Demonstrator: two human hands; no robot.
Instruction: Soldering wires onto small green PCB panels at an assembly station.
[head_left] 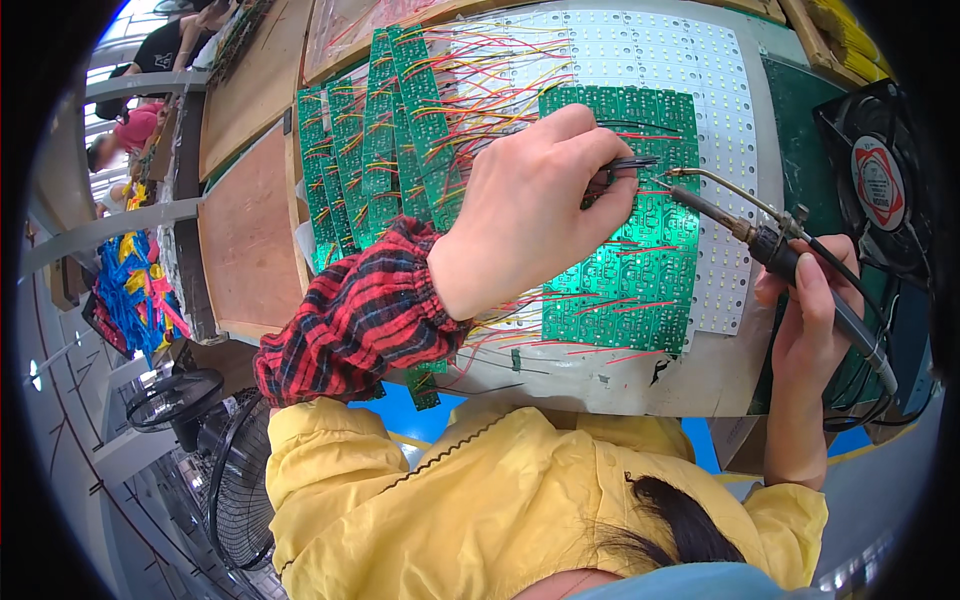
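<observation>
Over a green circuit board panel (640,270), my left hand (535,195), in a red-and-black plaid sleeve, pinches a small bunch of black wires (638,162). Their ends point right, close to the soldering iron (775,250). My right hand (815,315) is wrapped round the iron's dark handle. A thin curved solder feed tube (735,190) is fixed alongside the iron, and both tips meet just above the board by the wire ends. Red wires (600,303) stick out from rows of the panel. My left palm and part of the board beneath are hidden.
Several green board strips (375,150) with red and yellow wires lie overlapped at the left. White panels (725,120) sit under and behind the green panel. A black square fan (880,185) stands at the right edge. A floor fan (235,480) is at lower left.
</observation>
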